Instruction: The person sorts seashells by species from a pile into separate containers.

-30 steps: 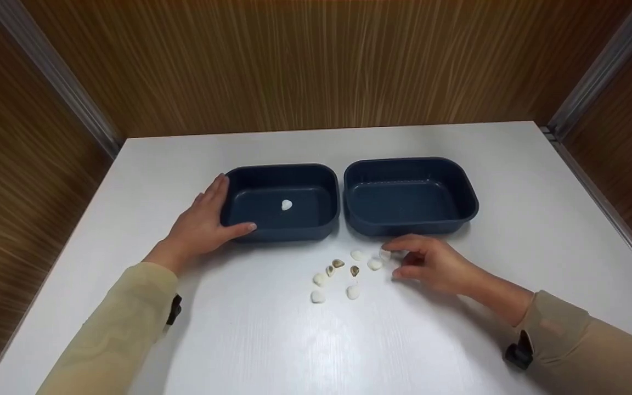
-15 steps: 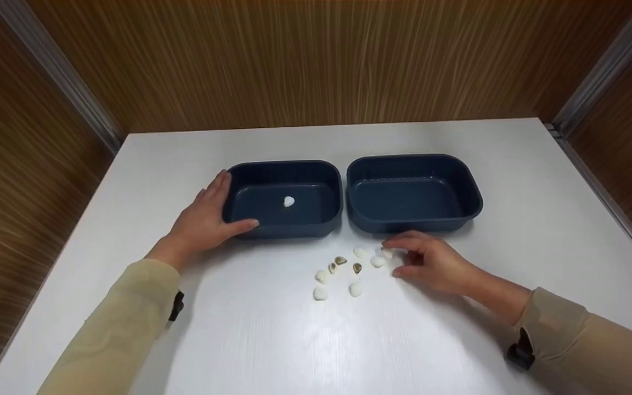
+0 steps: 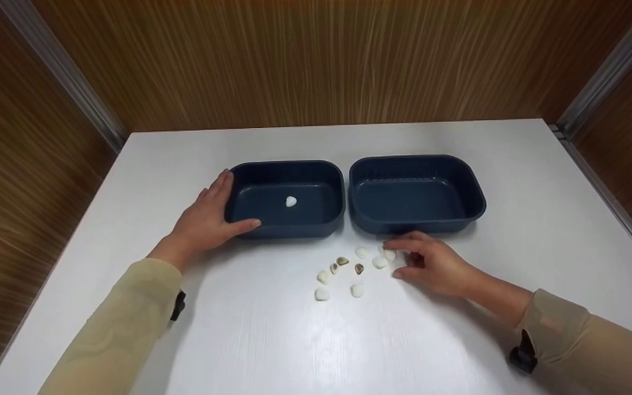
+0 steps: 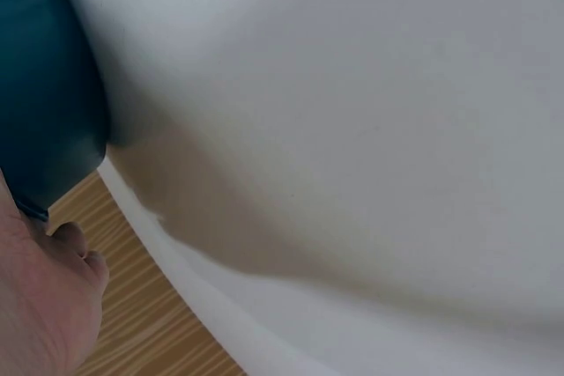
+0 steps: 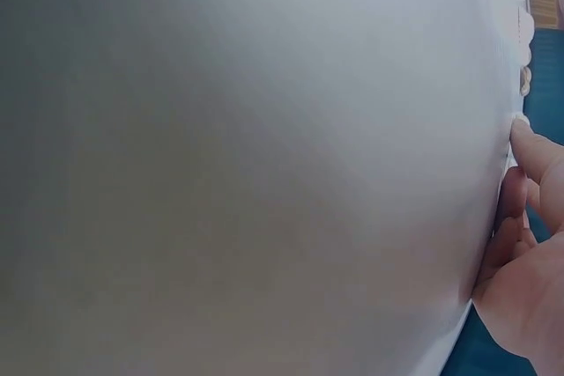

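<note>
Two dark blue rectangular plastic trays sit side by side, almost touching, on the white table. The left tray holds a single white pebble near the middle of its floor; the right tray shows only its bare bottom. The left hand rests against the left tray's outer corner, fingers straight along the side wall and thumb laid along the near wall, not curled round anything. Just in front of the right tray, the right hand lies on the table with its fingers curled, pinching a small white pebble at the right end of a loose cluster of white pebbles and brownish shells (the wrist views add almost nothing, mostly blurred table).
</note>
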Available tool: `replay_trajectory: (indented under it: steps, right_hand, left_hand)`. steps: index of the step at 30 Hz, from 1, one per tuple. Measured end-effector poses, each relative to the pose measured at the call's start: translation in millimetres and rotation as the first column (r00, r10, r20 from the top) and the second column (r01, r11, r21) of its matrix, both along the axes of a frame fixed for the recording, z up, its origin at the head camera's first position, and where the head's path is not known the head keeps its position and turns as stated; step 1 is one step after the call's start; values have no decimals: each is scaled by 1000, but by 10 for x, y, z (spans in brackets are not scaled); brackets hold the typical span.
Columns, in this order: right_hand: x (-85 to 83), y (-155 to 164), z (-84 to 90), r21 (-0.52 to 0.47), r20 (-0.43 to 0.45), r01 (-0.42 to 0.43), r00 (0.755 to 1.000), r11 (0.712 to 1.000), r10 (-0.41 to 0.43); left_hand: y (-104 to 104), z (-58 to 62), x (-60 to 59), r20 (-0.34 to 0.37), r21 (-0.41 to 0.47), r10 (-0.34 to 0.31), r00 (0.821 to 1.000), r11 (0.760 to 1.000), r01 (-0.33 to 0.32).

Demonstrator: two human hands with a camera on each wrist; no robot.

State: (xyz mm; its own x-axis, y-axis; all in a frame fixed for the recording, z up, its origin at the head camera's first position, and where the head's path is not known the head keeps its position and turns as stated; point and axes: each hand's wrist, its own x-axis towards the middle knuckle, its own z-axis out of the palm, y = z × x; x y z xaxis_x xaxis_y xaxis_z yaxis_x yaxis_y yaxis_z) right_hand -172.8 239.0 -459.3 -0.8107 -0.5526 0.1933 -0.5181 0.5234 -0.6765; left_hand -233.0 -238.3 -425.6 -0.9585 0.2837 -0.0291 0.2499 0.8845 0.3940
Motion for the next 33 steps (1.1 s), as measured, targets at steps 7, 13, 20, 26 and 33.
replay_trajectory:
  steps: [7, 13, 20, 26, 33]
  right_hand:
    - [0, -9, 15, 27, 7, 0, 1000, 1000, -1]
    - [-4, -21, 3, 11, 13, -9, 1000, 1000, 9]
    - [-2, -3, -20, 16, 21, -9, 1000, 1000, 8]
    - [-4, 22, 11, 16, 21, -16, 1000, 1000, 15]
    - [-8, 39, 7, 13, 11, -38, 999, 999, 38]
  left_hand:
    - [-23, -9, 1, -6, 9, 0, 1000, 1000, 0]
    - [-32, -18, 3, -5, 8, 3, 1000, 1000, -3]
    - [-26, -31, -2, -13, 5, -3, 1000, 1000, 3]
    - [-11, -15, -9, -6, 6, 1, 1000, 1000, -1]
    - [-5, -12, -6, -6, -2, -1, 1000, 1000, 1]
